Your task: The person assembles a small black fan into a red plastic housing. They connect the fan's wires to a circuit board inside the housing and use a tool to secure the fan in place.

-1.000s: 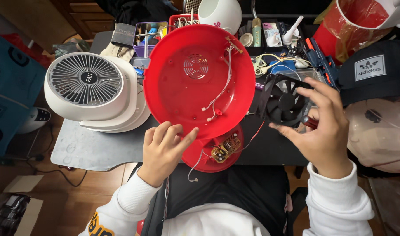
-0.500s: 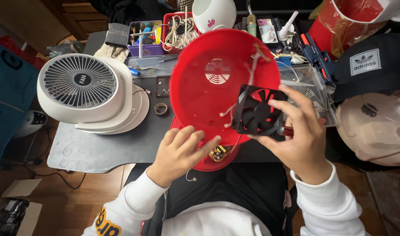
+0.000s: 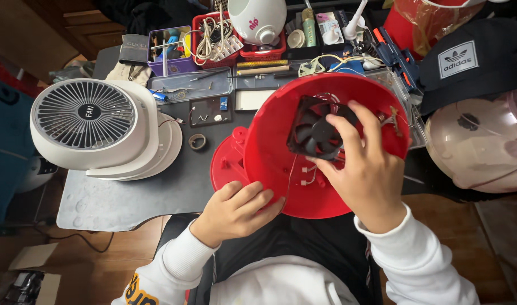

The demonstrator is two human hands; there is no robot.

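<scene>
A large red plastic dish-shaped shell (image 3: pixel 270 147) tilts over the near edge of the grey table (image 3: pixel 128 192), with thin white wires running across its inside. My left hand (image 3: pixel 236 210) grips its lower rim. My right hand (image 3: pixel 363 164) holds a small square black fan (image 3: pixel 315 133) pressed into the middle of the shell. A smaller red part (image 3: pixel 227 166) lies under the shell at its left.
A white desk fan (image 3: pixel 92 127) stands at the left on round white plates. A roll of tape (image 3: pixel 198 141) lies beside it. Boxes of small tools (image 3: pixel 174 48), a white rounded housing (image 3: pixel 258 20) and a dark cap (image 3: pixel 473 59) crowd the back and right.
My right hand carried the black fan from the table's right side into the centre of the red shell. The shell tipped down toward me, and my left hand stayed on its rim.
</scene>
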